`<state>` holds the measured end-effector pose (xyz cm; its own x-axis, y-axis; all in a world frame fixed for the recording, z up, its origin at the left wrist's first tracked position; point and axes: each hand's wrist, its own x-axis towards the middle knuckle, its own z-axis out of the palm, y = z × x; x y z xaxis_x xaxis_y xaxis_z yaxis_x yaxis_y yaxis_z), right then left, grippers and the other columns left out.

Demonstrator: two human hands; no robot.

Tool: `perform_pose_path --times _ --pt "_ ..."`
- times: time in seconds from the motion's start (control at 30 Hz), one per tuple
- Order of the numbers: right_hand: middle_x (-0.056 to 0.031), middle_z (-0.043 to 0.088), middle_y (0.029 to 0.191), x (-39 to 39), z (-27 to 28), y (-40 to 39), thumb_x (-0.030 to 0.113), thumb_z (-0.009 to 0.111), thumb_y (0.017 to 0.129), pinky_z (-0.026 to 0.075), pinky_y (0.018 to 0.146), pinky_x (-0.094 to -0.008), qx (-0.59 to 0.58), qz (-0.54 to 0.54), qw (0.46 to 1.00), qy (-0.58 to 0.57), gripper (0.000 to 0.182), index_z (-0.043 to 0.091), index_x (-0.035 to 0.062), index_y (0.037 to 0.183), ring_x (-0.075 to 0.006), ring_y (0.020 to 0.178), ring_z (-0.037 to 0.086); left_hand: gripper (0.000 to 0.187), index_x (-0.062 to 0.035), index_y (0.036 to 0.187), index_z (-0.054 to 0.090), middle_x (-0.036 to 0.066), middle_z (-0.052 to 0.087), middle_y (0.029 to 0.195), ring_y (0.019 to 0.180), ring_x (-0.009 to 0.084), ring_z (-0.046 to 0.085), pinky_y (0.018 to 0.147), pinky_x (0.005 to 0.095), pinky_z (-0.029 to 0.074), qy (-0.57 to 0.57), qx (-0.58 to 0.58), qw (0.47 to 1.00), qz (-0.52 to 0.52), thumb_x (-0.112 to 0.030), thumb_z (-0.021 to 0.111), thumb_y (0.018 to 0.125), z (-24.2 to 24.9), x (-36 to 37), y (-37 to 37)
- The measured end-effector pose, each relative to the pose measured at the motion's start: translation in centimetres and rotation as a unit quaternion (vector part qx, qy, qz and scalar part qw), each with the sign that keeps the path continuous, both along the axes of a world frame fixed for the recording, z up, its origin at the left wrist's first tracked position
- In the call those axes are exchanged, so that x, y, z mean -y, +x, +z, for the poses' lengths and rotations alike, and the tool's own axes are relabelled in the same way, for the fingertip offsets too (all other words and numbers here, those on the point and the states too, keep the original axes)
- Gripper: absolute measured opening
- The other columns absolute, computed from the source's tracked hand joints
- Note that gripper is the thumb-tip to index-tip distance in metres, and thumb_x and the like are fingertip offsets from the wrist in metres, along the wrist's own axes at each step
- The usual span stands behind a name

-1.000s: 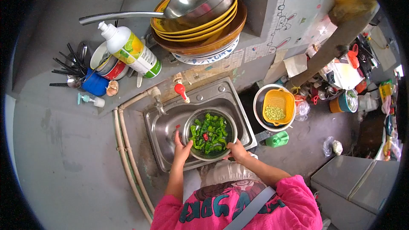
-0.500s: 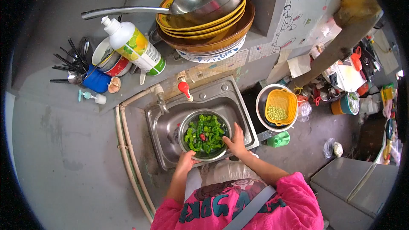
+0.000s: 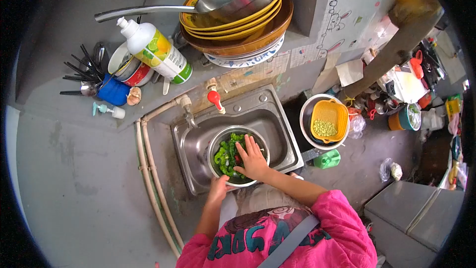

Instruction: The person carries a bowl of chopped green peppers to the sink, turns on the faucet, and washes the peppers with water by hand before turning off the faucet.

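Note:
A round metal bowl sits in the steel sink, with cut green peppers and a bit of red in it. At the bowl's near left rim, my left hand is closed on the edge. My right hand lies over the peppers, palm down, fingers stretched out and spread, covering the right part of the bowl's contents. Beyond the bowl are the metal spout and a red-handled tap.
Right of the sink, a yellow basket of pale green beans rests in a white-rimmed basin, near a green container. On the ledge stand a detergent bottle, stacked yellow dishes and a long-handled pan. Pipes run down left.
My right hand has moved left from the bowl's right rim to over the peppers, fingers spread. My left hand stays at the near left rim.

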<state>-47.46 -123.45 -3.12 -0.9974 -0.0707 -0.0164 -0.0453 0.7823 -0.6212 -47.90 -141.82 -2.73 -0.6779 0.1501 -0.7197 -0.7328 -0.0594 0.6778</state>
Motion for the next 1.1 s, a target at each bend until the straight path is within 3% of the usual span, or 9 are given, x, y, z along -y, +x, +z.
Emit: perform_pose_path --times 0.17,0.77,0.87,1.1 --pt "-0.03 0.009 0.143 0.4 -0.8 0.0 0.043 0.069 0.071 0.023 0.105 -0.0492 -0.009 -0.005 1.0 -0.011 0.087 0.027 0.0078 0.138 -0.0463 0.132 0.013 0.053 -0.0046 0.127 0.034 0.014 0.05 0.112 0.087 0.0269 0.062 0.061 0.0386 0.058 -0.055 0.005 0.998 0.026 -0.003 0.048 0.077 2.4 -1.7 0.1" --pt "-0.0274 0.012 0.143 1.3 -2.1 -0.4 0.047 0.069 0.071 0.023 0.105 -0.0508 -0.025 -0.022 0.995 -0.098 0.084 0.03 0.0144 0.138 -0.0495 0.13 0.015 0.061 -0.0075 0.134 0.025 0.016 0.045 0.122 0.098 0.0291 0.059 0.066 0.0395 0.059 -0.058 -0.07 0.996 -0.02 -0.001 0.044 0.077 -1.2 -0.1 0.0" --pt "-0.0262 0.013 0.143 1.4 -1.9 -0.2 0.048 0.069 0.07 0.023 0.105 -0.0531 -0.043 -0.019 0.993 -0.106 0.084 0.031 0.0169 0.139 -0.0517 0.129 0.015 0.079 -0.0131 0.14 0.007 0.015 0.035 0.128 0.116 0.0297 0.044 0.08 0.0401 0.052 -0.032 -0.074 0.996 -0.047 0.004 0.043 0.072 -1.0 -0.1 -0.4" --pt "-0.0227 0.014 0.145 1.2 -2.2 -0.1 0.046 0.07 0.07 0.022 0.104 -0.0547 -0.067 -0.024 0.987 -0.141 0.084 0.031 0.0187 0.139 -0.0525 0.128 0.014 0.079 -0.0053 0.14 0.006 0.017 0.034 0.129 0.117 0.0269 0.042 0.095 0.0336 0.038 -0.112 -0.163 0.976 -0.092 0.003 0.042 0.071 -0.1 -0.8 -0.1"
